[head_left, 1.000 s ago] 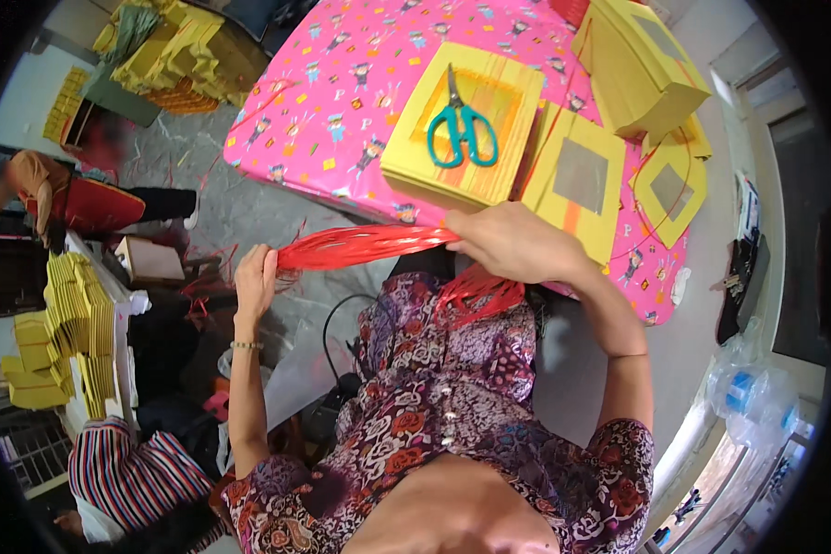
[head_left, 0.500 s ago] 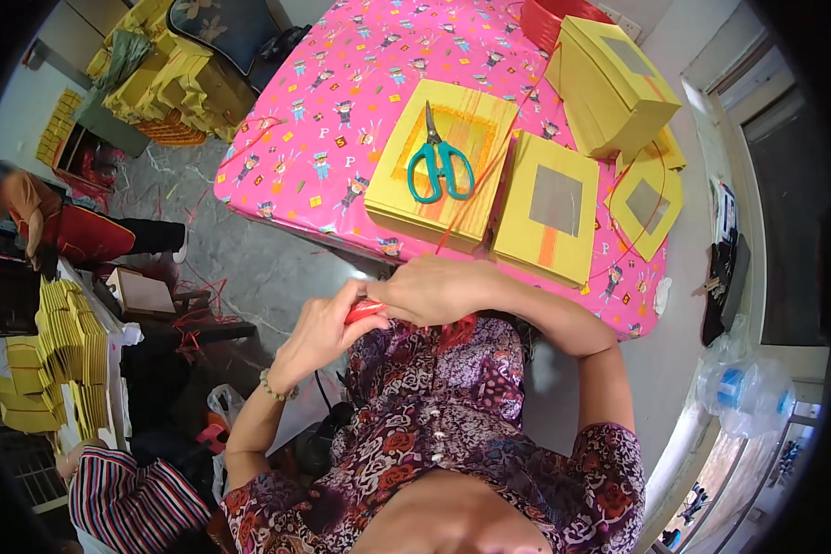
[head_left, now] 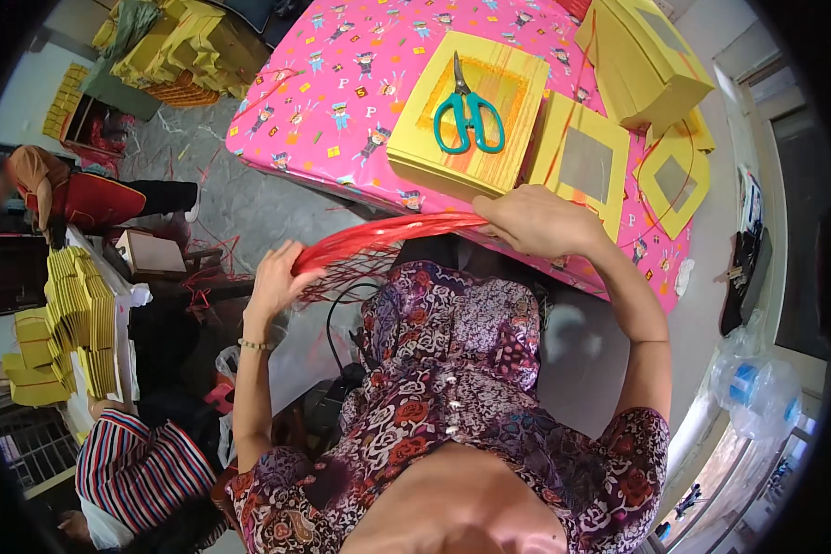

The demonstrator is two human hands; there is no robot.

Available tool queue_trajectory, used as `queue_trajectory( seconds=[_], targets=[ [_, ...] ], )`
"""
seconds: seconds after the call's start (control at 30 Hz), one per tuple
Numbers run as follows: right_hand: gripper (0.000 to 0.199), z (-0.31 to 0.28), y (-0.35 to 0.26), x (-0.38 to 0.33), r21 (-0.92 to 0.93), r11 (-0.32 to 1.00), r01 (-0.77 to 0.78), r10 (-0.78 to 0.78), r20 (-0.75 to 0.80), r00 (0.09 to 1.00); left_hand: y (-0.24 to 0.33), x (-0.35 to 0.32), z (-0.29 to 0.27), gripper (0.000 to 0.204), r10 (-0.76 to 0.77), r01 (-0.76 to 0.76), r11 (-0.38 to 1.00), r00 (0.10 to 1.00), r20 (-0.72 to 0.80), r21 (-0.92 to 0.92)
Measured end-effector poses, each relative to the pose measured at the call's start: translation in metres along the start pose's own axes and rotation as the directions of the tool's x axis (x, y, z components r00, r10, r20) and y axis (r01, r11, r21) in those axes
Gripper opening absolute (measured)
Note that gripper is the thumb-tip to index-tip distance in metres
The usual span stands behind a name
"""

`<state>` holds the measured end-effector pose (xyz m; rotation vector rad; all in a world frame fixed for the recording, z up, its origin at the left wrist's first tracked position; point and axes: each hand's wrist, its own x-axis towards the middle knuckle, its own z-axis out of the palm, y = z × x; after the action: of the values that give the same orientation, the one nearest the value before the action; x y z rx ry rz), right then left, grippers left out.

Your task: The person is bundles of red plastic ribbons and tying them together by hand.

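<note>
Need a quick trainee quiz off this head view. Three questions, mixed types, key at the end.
1. Multiple choice: what is stretched between the left hand and the right hand?
A) a black cable
B) red strands
C) a white cloth

2. True or false: the tip of the scissors points away from the hands.

3. Fill in the blank: the hand nearer the pink table is the ____ one.

Key
1: B
2: True
3: right
</note>
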<state>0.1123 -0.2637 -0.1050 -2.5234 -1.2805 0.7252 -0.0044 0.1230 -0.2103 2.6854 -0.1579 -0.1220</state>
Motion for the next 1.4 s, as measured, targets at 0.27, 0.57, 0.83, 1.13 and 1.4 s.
queue_trajectory(
  seconds=[0.27,0.57,0.83,1.13,1.4],
  targets=[
    [0.018,0.012,-0.063,0.038,-0.099,0.975,0.197,-0.199,-0.009,0.980,0.140,0.046,0.001,0.064,0.495,-0.488,0.749,0.862,-0.110,-0.448],
    [0.021,-0.004,-0.018,0.011,0.051,0.993,0.102,-0.104,0.037,0.994,0.122,0.028,0.004,0.020,0.279,-0.151,0.874,0.934,0.223,-0.463],
    [0.016,-0.005,-0.029,0.015,-0.061,0.988,0.140,-0.142,-0.032,0.989,0.132,0.061,-0.019,0.038,0.508,-0.448,0.857,0.817,0.272,-0.254],
    [0.019,-0.017,-0.026,0.012,0.059,0.982,0.180,-0.157,-0.275,0.949,0.151,0.080,-0.008,0.023,0.583,-0.245,0.635,0.774,0.247,-0.733],
    [0.017,-0.023,-0.004,0.020,0.237,0.948,0.213,0.046,-0.763,0.644,0.151,0.083,-0.008,0.022,0.202,-0.045,0.567,0.976,0.086,-0.822]
  ],
)
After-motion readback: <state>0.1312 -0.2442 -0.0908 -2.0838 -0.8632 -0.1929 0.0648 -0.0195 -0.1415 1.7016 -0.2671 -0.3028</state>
